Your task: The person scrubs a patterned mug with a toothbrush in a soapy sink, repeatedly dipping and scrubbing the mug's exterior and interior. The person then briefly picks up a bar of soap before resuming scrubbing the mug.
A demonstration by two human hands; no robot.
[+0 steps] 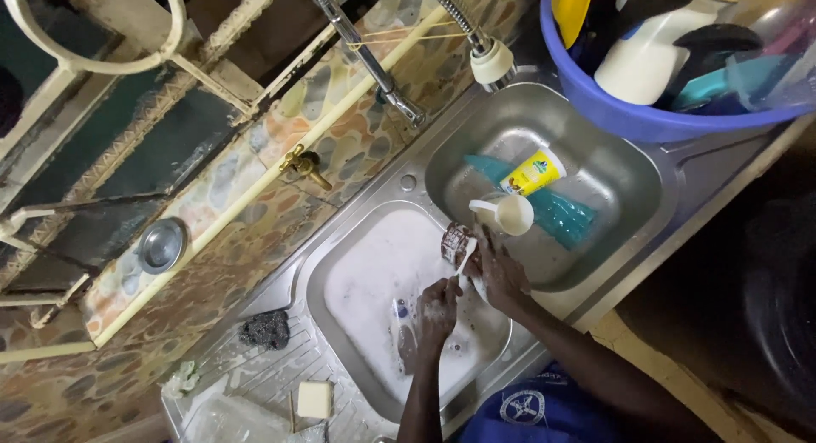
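Scrubbing over the soapy basin of a steel double sink. Right hand grips a small patterned cup, fingers wrapped round its side, cup tilted and held just above the foam near the divider between basins. Left hand is closed on something pale at the cup's mouth, likely a white handle or cloth; too small to tell which. Left fingers curled together, not spread.

Other basin: white mug lying beside a yellow-and-white tub, both on top of teal plastic pieces. Tap head hangs above that basin.

Drainboard side: dark scouring pad, pale soap bar nearer me. Blue bowl stacked with washed dishes sits on the sink's far edge, well apart from both hands.
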